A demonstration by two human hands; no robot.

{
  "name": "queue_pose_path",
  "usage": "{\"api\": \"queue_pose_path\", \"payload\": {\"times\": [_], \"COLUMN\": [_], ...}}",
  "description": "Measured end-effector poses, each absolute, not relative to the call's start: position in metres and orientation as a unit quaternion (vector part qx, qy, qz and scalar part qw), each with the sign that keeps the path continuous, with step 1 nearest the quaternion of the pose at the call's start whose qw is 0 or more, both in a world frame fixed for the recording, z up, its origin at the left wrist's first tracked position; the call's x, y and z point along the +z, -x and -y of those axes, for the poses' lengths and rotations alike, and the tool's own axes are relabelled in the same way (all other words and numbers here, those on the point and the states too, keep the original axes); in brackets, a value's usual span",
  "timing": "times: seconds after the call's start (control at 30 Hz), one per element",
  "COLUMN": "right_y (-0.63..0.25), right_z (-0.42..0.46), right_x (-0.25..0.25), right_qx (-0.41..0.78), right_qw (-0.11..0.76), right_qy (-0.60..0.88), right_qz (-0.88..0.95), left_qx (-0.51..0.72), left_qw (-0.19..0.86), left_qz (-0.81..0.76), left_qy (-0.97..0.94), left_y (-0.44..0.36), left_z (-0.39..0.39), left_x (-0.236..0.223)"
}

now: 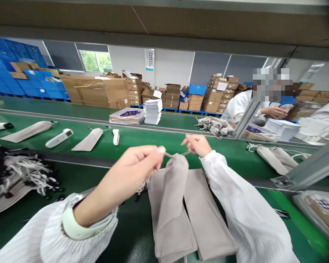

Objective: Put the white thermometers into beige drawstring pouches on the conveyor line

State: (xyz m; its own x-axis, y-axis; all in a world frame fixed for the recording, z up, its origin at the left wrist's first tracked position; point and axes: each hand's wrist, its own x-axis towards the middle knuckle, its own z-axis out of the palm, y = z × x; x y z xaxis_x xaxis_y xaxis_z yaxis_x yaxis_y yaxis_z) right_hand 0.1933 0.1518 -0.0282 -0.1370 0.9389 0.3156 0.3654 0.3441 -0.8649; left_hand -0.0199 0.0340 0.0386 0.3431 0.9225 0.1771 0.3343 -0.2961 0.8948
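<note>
My left hand (142,160) pinches one end of the drawstring on a grey fabric pouch (177,182), and my right hand (196,145) pinches the other end. The cord is stretched between them, and the pouch's mouth is gathered at the top. Beneath the held pouch lie more flat grey pouches (208,219) on the green surface. A pile of pouches with white cords and black cord ends (30,171) lies left of my left arm.
Along the green belt (137,140) lie white handheld devices (59,138) and filled pouches (89,140). Behind are a paper stack (152,111) and a tray (127,115). A metal post (249,115) rises at right; a co-worker's hands (274,111) show beyond. A shelf (164,22) crosses overhead.
</note>
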Motion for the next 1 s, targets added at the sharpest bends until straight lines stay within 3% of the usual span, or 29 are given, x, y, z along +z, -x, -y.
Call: {"api": "queue_pose_path", "payload": {"times": [0.1, 0.2, 0.3, 0.4, 0.5, 0.57, 0.67, 0.73, 1.0], "right_y": [-0.155, -0.121, -0.124, -0.164, -0.216, -0.245, -0.268, -0.271, -0.259], "right_z": [-0.123, -0.097, -0.101, -0.137, -0.176, -0.190, -0.197, -0.198, -0.200], "right_x": [-0.026, -0.024, -0.020, -0.020, -0.031, -0.045, -0.073, -0.092, -0.122], "right_qx": [0.552, 0.576, 0.498, 0.340, 0.218, 0.156, 0.097, 0.105, 0.077], "right_qw": [0.327, 0.350, 0.507, 0.713, 0.767, 0.687, 0.427, 0.316, 0.209], "right_qy": [0.220, 0.134, 0.250, 0.408, 0.525, 0.638, 0.796, 0.812, 0.825], "right_qz": [0.735, 0.727, 0.658, 0.458, 0.299, 0.310, 0.418, 0.479, 0.519], "left_qx": [0.480, 0.498, 0.474, 0.325, 0.131, 0.058, 0.041, 0.042, 0.037], "left_qw": [0.368, 0.327, 0.270, 0.192, 0.084, 0.037, -0.014, -0.036, -0.010], "left_qz": [-0.410, -0.386, -0.404, -0.445, -0.484, -0.500, -0.503, -0.497, -0.451], "left_qy": [-0.683, -0.704, -0.734, -0.812, -0.861, -0.863, -0.863, -0.866, -0.892], "left_y": [0.017, 0.012, 0.009, 0.009, 0.010, 0.010, 0.008, 0.006, 0.003], "left_z": [-0.042, -0.044, -0.048, -0.063, -0.078, -0.082, -0.081, -0.079, -0.083], "left_x": [0.030, 0.026, 0.019, -0.002, -0.029, -0.041, -0.043, -0.040, -0.051]}}
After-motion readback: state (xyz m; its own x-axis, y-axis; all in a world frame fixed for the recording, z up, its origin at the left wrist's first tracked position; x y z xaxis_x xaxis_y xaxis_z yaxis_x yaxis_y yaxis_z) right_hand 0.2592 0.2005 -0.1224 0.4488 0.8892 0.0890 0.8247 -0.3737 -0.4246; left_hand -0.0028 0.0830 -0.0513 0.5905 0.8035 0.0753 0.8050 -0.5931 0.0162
